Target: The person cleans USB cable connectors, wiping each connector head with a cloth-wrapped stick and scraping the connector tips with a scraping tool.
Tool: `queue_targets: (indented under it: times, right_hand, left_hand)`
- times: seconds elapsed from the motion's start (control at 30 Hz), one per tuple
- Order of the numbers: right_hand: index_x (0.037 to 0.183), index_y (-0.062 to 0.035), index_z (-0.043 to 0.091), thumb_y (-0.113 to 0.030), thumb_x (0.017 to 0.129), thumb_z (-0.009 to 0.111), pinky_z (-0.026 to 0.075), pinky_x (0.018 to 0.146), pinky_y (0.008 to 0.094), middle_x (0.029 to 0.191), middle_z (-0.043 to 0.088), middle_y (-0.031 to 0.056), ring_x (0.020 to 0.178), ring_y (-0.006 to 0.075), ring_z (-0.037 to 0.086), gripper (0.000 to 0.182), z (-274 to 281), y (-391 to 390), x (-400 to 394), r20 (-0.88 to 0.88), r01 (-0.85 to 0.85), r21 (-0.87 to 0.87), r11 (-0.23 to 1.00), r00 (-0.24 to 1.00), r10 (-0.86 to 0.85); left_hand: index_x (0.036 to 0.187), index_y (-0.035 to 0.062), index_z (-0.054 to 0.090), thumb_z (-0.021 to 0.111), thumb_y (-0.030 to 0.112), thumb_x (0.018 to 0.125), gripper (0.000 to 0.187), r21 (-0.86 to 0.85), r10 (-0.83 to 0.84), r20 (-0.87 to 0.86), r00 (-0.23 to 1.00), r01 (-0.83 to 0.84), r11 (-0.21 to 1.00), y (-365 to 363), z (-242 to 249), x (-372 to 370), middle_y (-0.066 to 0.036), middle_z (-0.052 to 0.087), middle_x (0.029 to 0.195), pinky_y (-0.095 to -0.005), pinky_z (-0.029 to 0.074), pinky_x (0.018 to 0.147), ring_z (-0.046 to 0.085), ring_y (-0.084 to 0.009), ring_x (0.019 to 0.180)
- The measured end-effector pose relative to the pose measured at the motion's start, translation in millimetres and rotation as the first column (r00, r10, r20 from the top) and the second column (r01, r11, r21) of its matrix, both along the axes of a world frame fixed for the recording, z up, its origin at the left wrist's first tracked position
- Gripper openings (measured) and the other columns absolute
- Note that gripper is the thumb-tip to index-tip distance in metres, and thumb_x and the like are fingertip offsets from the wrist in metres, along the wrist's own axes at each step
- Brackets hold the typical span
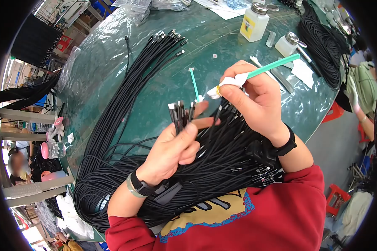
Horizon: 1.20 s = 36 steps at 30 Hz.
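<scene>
My left hand (pixel 171 148) is closed round a small bunch of black cables (pixel 179 115), their connector ends pointing up; its index and middle fingers stretch out to the right. Higher up, my right hand (pixel 259 98) pinches a green stick (pixel 276 67) with white cloth (pixel 230 83) wrapped about its lower end. A yellowish spot shows on the cloth near my fingertips, a little apart from the cable ends. Under both hands lies a large heap of black cables (pixel 125 171). Another green stick (pixel 194 83) with a white tip rests on the table behind the left hand.
On the green table (pixel 155 75) stand a bottle with a yellow label (pixel 254 23) and a smaller metal-topped bottle (pixel 286 44). A coil of black cable (pixel 322 46) lies at the right edge. A person's arm (pixel 364 123) shows at the far right.
</scene>
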State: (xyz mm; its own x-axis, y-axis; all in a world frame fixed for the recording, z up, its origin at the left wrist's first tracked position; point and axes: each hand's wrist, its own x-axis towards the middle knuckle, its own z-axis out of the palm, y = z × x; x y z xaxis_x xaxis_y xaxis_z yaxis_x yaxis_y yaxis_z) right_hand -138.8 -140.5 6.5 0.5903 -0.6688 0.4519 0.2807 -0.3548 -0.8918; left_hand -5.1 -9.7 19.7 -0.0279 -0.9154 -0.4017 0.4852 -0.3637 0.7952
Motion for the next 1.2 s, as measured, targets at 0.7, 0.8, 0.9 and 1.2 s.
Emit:
queue_targets:
  times: [0.7, 0.8, 0.9, 1.2]
  right_hand:
    - [0.089, 0.0010, 0.053, -0.004, 0.078, 0.058, 0.039, 0.063, 0.0215, 0.082, 0.052, 0.0035, 0.073, 0.0090, 0.049, 0.013, 3.7, 3.5, -2.7, -0.010, -0.112, 0.278, 0.954, 0.993, 0.120]
    - [0.089, 0.0008, 0.053, -0.004, 0.078, 0.059, 0.039, 0.064, 0.0217, 0.082, 0.052, 0.0031, 0.073, 0.0090, 0.049, 0.013, 3.9, 3.4, -2.4, 0.019, -0.134, 0.306, 0.943, 0.991, 0.135]
    - [0.088, 0.0008, 0.053, -0.007, 0.080, 0.056, 0.039, 0.064, 0.0214, 0.081, 0.052, 0.0036, 0.073, 0.0091, 0.049, 0.011, 4.0, 5.1, -2.4, 0.000, -0.120, 0.284, 0.951, 0.992, 0.125]
    - [0.087, 0.0014, 0.055, -0.013, 0.083, 0.050, 0.038, 0.061, 0.0212, 0.075, 0.054, 0.0055, 0.071, 0.0100, 0.051, 0.016, 2.2, 4.1, 2.0, 0.098, -0.293, 0.485, 0.824, 0.955, 0.281]
  left_hand:
    - [0.101, -0.0050, 0.046, 0.035, 0.023, 0.089, 0.033, -0.090, 0.101, -0.288, 0.952, -0.132, 0.987, 3.7, -16.4, 19.1, -0.006, 0.047, 0.055, -0.0194, 0.023, 0.038, 0.030, -0.0061, 0.041]
    - [0.100, -0.0051, 0.047, 0.035, 0.024, 0.089, 0.033, -0.146, 0.031, -0.309, 0.951, -0.080, 0.986, 5.3, -21.3, 23.3, -0.008, 0.051, 0.058, -0.0197, 0.023, 0.038, 0.029, -0.0064, 0.041]
    - [0.100, -0.0046, 0.048, 0.038, 0.023, 0.088, 0.032, -0.187, -0.046, -0.404, 0.914, -0.033, 0.982, 4.9, -23.9, 25.4, -0.008, 0.051, 0.060, -0.0197, 0.025, 0.039, 0.031, -0.0071, 0.041]
    - [0.098, -0.0008, 0.053, 0.053, 0.014, 0.083, 0.021, -0.002, 0.436, -0.096, 0.895, -0.438, 0.899, -2.1, -6.7, 3.6, -0.004, 0.056, 0.069, -0.0197, 0.039, 0.051, 0.047, -0.0089, 0.054]
